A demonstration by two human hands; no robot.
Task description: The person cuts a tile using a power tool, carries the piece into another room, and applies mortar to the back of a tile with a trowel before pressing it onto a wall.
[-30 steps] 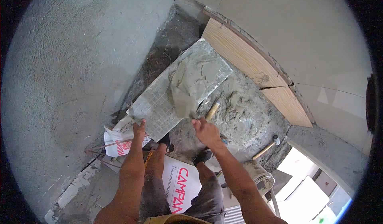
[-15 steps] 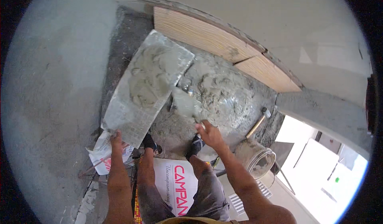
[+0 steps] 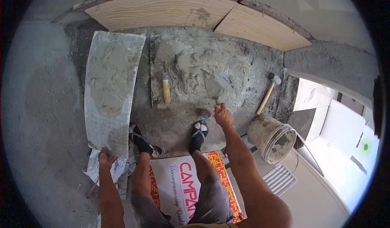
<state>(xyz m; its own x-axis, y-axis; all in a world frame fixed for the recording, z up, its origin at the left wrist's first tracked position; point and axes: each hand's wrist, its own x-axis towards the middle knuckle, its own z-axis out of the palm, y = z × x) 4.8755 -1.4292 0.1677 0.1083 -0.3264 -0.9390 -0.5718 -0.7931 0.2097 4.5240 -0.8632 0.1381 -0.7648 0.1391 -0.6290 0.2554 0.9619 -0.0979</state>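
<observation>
Looks down from head, wide fisheye. Sits above left hand [image 3: 106,159] at lower left, right hand [image 3: 223,115] near centre, floor [image 3: 170,124] between.

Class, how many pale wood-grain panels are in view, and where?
2: a longer pale wood-grain panel at top centre-left, and a shorter-looking pale wood-grain panel to its right.

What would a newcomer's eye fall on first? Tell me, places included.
Probably the large tile at left, its far part coated in mortar, with the left hand at its near edge. In the centre, the right hand holds a trowel at a broad mortar heap. At right, a stained bucket sits near a wood-handled mallet.
</observation>
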